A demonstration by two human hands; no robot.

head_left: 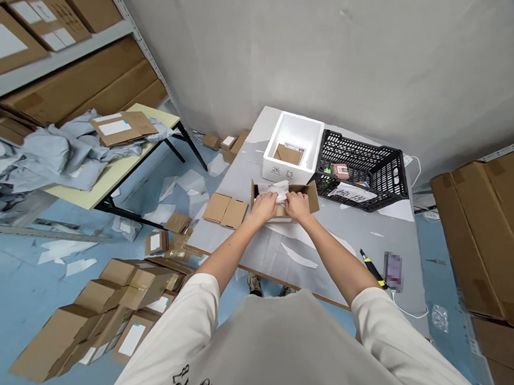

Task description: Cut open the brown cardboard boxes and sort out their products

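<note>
An open cardboard box (pixel 312 197) stands on the grey table, its flaps raised. Over its opening, a crumpled thin white sheet (pixel 278 188) lies between my hands; whether it is paper or plastic I cannot tell. My left hand (pixel 265 206) is closed on the sheet's left side, fingers curled. Opposite it, my right hand (pixel 297 206) pinches the right side. Both hands hide most of the box's inside. Left of the box lies a folded flat cardboard box (pixel 225 210).
Behind the box are a white foam box (pixel 292 167) and a black plastic crate (pixel 361 170). A yellow-black utility knife (pixel 373 269) and a pixelated phone-like object (pixel 393 272) with a cable lie at right. Cartons (pixel 115 294) and paper scraps litter the floor, left.
</note>
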